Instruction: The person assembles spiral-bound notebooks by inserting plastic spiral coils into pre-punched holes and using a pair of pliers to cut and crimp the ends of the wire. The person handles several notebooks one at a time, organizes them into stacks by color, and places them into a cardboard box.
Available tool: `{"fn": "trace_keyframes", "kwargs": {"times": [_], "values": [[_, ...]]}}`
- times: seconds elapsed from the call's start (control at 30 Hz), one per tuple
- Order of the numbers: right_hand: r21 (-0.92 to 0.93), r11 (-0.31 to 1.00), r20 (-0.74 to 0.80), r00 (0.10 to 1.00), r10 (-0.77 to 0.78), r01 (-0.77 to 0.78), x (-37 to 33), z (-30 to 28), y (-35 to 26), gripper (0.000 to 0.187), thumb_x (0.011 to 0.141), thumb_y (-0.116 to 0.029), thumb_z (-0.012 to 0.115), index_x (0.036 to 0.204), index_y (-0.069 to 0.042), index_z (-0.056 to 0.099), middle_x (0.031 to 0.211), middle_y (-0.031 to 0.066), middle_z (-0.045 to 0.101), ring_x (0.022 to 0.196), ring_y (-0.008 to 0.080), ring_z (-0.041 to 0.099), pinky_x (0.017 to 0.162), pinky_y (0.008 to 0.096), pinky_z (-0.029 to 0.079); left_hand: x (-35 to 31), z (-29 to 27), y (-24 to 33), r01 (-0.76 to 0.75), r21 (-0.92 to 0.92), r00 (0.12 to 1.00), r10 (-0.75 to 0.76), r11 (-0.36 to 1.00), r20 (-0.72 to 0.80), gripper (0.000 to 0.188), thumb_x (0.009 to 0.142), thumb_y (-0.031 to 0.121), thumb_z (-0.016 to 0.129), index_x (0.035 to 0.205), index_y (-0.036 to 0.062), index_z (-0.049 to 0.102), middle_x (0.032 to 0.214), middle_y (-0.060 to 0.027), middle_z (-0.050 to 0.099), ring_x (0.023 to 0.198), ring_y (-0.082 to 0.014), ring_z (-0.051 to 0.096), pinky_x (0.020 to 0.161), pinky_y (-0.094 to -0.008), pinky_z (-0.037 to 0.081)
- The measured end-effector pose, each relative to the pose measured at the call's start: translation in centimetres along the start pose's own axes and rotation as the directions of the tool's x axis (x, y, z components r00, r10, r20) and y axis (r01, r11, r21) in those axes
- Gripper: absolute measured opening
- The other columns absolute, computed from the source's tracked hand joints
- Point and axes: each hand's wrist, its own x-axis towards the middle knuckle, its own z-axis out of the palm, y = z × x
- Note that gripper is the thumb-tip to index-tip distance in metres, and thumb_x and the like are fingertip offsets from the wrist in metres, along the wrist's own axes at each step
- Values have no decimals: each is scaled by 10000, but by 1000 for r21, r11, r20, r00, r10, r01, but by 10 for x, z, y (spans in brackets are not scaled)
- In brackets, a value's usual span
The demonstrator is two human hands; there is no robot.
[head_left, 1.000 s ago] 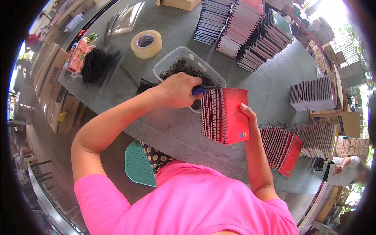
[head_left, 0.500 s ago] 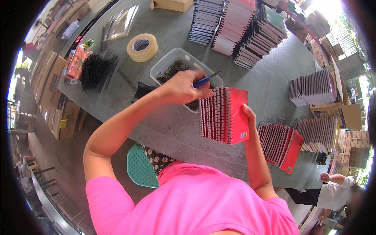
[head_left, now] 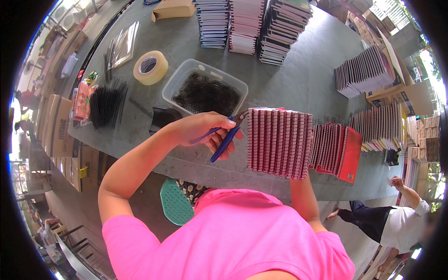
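Observation:
My left hand (head_left: 212,133) holds blue-handled cutting pliers (head_left: 226,143), their handles spread apart. The dark jaws reach the top left corner of a stack of red-covered spiral notebooks (head_left: 279,143). That stack is turned with its several coil-bound spines towards me. My right forearm (head_left: 304,198) goes up behind the stack, which my right hand supports; its fingers are hidden there. Just beyond my left hand, a clear plastic tub (head_left: 171,79) contains many dark coil pieces (head_left: 205,93). Another row of red spiral notebooks (head_left: 333,148) lies right beside the held stack.
Tall notebook stacks (head_left: 245,23) stand at the table's far side, more (head_left: 364,70) at the right by an open carton (head_left: 410,98). A tape roll (head_left: 150,68) and black coils (head_left: 108,105) lie left. A green stool (head_left: 175,205) is below; a person in white (head_left: 403,221) is at right.
The held notebooks have turned from showing a red cover to showing their spines. My left hand has moved back from above the tub, and the pliers' handles now show spread. My view has shifted.

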Motion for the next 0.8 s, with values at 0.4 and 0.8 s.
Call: {"fn": "trace_keyframes", "kwargs": {"times": [0.4,0.8], "values": [[-1,997,12,997,-81,81,-16,-3,2,460,849,-366,544,1117,7,537,1048,157,607,934,248,607,821,397,505,13,28,-6,165,976,750,624,142,-218,392,908,391,438,910,9,522,847,-152,606,754,-236,636,659,-349,490],[-37,989,10,990,-140,140,-19,-4,13,409,854,-332,541,1096,-3,546,1025,137,614,917,228,609,819,380,502,2,33,26,145,236,982,-110,961,-156,460,894,419,459,1068,-3,519,848,-161,593,782,-269,634,708,-358,504]]}}
